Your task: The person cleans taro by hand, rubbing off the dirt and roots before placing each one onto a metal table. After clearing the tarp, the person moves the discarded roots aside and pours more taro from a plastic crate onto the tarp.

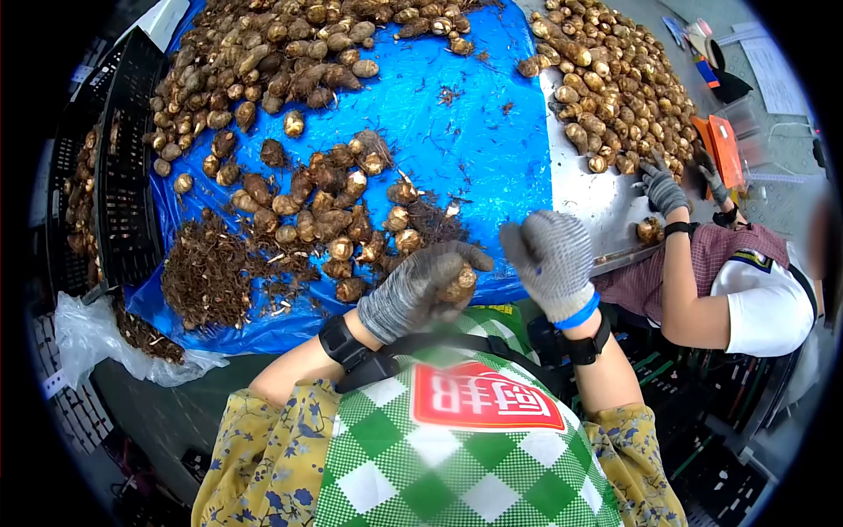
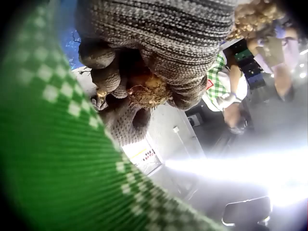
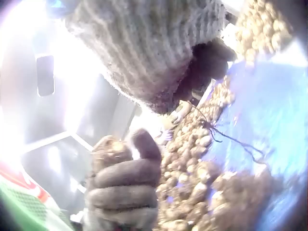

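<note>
My left hand (image 1: 408, 294), in a grey knit glove, grips a small taro (image 1: 459, 285) above the front edge of the blue sheet. Its fingers curl round the brown, rough corm (image 2: 151, 91), and the top of it shows past the thumb in the right wrist view. Slightly apart to the right, my gloved right hand (image 1: 555, 263) is raised with its fingers curled, blurred at the thumb. A thin dark root strand (image 3: 236, 140) trails from its fingertips in the right wrist view. Loose taros (image 1: 329, 215) lie just beyond the left hand.
A blue sheet (image 1: 492, 132) covers the table. Root trimmings (image 1: 206, 272) are heaped at front left, and a large taro pile (image 1: 263, 61) lies behind. Cleaner taros (image 1: 615, 79) cover the metal table at right, where another person's gloved hand (image 1: 663, 189) works. Black crates (image 1: 127, 167) stand left.
</note>
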